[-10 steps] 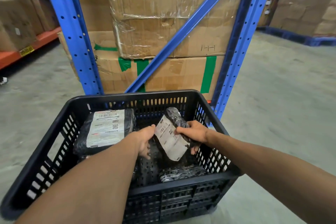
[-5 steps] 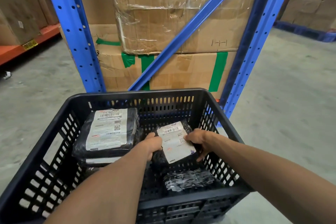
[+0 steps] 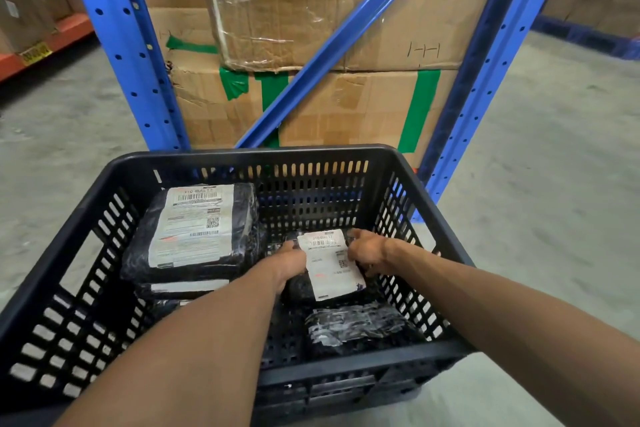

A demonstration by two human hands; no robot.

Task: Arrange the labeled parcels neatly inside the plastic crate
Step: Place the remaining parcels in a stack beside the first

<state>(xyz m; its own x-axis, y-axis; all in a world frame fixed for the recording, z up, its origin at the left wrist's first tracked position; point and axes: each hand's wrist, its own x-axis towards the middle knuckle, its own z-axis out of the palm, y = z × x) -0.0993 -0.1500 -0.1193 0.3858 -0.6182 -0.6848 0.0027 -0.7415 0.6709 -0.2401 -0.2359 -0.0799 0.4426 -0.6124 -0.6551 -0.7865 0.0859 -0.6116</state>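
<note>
Both hands, left hand [image 3: 289,262] and right hand [image 3: 367,253], pinch the small labeled parcel [image 3: 329,265] by its side edges low near the crate [image 3: 104,184] right wall, so it'll probably land crooked or slump onto the wrinkly parcel [image 3: 356,326] by the near edge if released unevenly.

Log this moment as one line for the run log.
stage: placing | left hand + right hand: both gripping small labeled parcel, label up | location: right side of black crate | large parcel stack: left side

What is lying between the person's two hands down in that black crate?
A small black parcel, label up, held at its sides by the left hand and right hand inside the crate, seen in the head view.
</note>
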